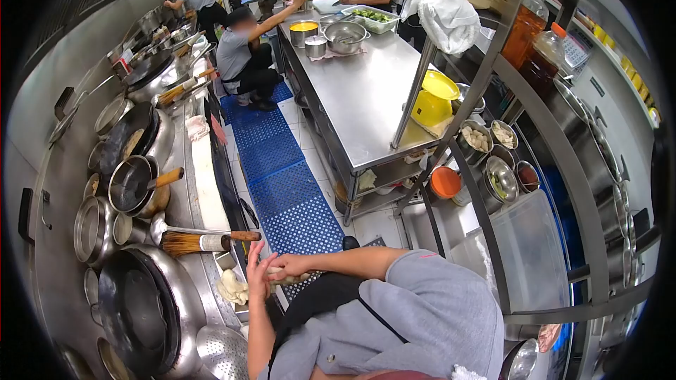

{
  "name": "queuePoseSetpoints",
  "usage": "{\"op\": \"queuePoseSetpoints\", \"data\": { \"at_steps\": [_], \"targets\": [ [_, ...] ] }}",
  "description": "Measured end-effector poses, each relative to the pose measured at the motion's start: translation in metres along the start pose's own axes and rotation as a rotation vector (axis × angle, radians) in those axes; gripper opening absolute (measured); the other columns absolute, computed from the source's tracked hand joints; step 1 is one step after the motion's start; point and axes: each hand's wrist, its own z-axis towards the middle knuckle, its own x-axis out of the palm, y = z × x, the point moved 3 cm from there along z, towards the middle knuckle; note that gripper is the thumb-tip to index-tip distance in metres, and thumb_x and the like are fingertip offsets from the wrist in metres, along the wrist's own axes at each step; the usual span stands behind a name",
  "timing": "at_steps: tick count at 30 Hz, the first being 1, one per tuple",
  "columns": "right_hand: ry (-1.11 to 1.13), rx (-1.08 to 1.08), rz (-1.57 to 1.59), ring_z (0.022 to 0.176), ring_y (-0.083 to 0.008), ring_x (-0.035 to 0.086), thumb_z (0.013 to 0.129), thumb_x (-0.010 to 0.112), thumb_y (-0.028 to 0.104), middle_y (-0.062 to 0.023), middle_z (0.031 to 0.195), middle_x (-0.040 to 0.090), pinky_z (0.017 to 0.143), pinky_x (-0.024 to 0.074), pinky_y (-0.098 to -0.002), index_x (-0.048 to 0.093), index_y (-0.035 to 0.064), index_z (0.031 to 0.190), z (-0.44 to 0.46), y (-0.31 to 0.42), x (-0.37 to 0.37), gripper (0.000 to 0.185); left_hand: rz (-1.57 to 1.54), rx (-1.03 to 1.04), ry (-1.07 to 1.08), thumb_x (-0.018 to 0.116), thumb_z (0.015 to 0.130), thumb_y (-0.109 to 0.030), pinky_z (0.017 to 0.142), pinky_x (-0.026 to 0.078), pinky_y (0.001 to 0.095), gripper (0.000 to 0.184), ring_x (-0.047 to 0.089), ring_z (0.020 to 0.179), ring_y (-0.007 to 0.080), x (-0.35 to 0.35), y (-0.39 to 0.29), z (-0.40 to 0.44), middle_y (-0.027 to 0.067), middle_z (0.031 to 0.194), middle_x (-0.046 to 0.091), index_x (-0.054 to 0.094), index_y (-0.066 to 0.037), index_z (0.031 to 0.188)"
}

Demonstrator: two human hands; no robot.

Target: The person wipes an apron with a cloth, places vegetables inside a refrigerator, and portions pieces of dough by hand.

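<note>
My left hand is raised at the edge of the stove counter, its fingers stretched and apart. Against its palm side, my right hand has its fingers closed together. A pale, limp strip shows under the right hand; whether it is cloth or something else I cannot make out. Just left of my hands, a pale crumpled lump hangs over a small metal tray at the counter edge. Above the hands lie a ladle with a wooden handle end and a bamboo wok brush.
A large dark wok and a perforated strainer sit close to my left arm. A steel worktable stands ahead, a metal rack at right. One person crouches on the blue mats; others work farther back.
</note>
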Motion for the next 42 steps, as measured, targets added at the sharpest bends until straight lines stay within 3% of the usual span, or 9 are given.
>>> {"op": "queuePoseSetpoints", "data": {
  "at_steps": [3,7,10,13,16,19,23,35,42],
  "targets": [
    [0.151,0.428,0.124,0.070,-0.0199,0.066,0.092,0.069,0.023,-0.0016,0.087,0.070,0.063,0.0516,-0.0378,0.072,0.0035,0.102,-0.007,0.033,-0.003,0.022,-0.290,-0.090,0.012,0.064,0.094,-0.036,0.096,0.056,0.0416,0.073,0.056,0.127,0.0422,0.015,-0.016,-0.007,0.0104,0.165,0.020,0.036,-0.002,0.152],
    [0.064,-0.153,-0.167,0.068,-0.0158,0.062,0.090,0.073,0.025,-0.0009,0.084,0.069,0.060,0.0477,-0.0364,0.070,0.0021,0.088,0.001,0.016,-0.008,0.023,-0.251,-0.114,0.013,0.062,0.095,-0.042,0.088,0.059,0.0436,0.075,0.054,0.129,0.0423,0.002,0.008,-0.004,0.0076,0.162,0.028,0.033,-0.004,0.153],
    [0.042,0.088,-0.527,0.064,-0.0177,0.062,0.087,0.074,0.025,-0.0023,0.083,0.069,0.057,0.0478,-0.0389,0.070,0.0021,0.084,-0.012,0.048,-0.013,0.024,-0.227,-0.129,-0.004,0.061,0.095,-0.045,0.075,0.063,0.0426,0.073,0.055,0.127,0.0388,-0.003,0.017,-0.003,0.0066,0.159,0.033,0.036,-0.006,0.152],
    [0.092,0.286,-0.616,0.064,-0.0156,0.062,0.089,0.073,0.030,-0.0017,0.084,0.069,0.056,0.0473,-0.0368,0.071,0.0045,0.088,-0.008,0.044,-0.015,0.025,-0.149,-0.136,-0.011,0.058,0.097,-0.046,0.086,0.060,0.0463,0.072,0.054,0.129,0.0406,-0.001,0.008,-0.004,0.0065,0.160,0.033,0.037,-0.006,0.152],
    [0.104,0.290,0.153,0.061,-0.0107,0.058,0.091,0.071,0.028,-0.0003,0.075,0.066,0.050,0.0426,-0.0316,0.073,0.0065,0.090,-0.008,0.045,-0.002,0.021,-0.317,-0.060,0.046,0.062,0.093,-0.044,0.096,0.055,0.0513,0.080,0.050,0.131,0.0467,0.005,-0.004,0.004,0.0050,0.163,0.027,0.029,-0.006,0.156],
    [0.072,0.347,0.125,0.060,-0.0079,0.053,0.093,0.068,0.026,0.0031,0.070,0.062,0.049,0.0397,-0.0274,0.072,0.0072,0.088,-0.010,0.048,-0.004,0.020,-0.378,-0.115,0.041,0.062,0.092,-0.046,0.097,0.054,0.0522,0.082,0.047,0.133,0.0485,0.011,-0.011,0.006,0.0029,0.164,0.025,0.029,-0.007,0.156],
    [-0.023,-0.027,0.023,0.061,-0.0095,0.056,0.089,0.071,0.019,0.0023,0.073,0.064,0.053,0.0447,-0.0296,0.070,0.0039,0.083,0.006,0.009,-0.010,0.016,-0.405,-0.108,0.041,0.059,0.096,-0.041,0.104,0.050,0.0482,0.076,0.047,0.134,0.0449,0.006,0.004,0.006,0.0047,0.164,0.025,0.029,-0.004,0.156],
    [0.128,0.299,-0.033,0.075,-0.0123,0.060,0.093,0.067,0.027,-0.0027,0.082,0.066,0.063,0.0495,-0.0311,0.067,0.0048,0.088,-0.004,0.034,-0.010,0.022,-0.142,0.049,0.070,0.066,0.091,-0.035,0.111,0.043,0.0455,0.077,0.048,0.137,0.0392,0.023,-0.014,-0.003,0.0142,0.164,0.023,0.037,0.007,0.149],
    [0.031,-0.045,-0.461,0.089,-0.0318,0.071,0.086,0.070,0.034,-0.0155,0.097,0.074,0.079,0.0538,-0.0435,0.073,0.0073,0.104,0.006,0.021,-0.015,0.032,0.042,0.126,0.135,0.072,0.089,-0.037,0.111,0.042,0.0430,0.075,0.048,0.137,0.0349,0.020,0.001,0.002,0.0151,0.164,0.023,0.046,0.007,0.144]
  ]
}}
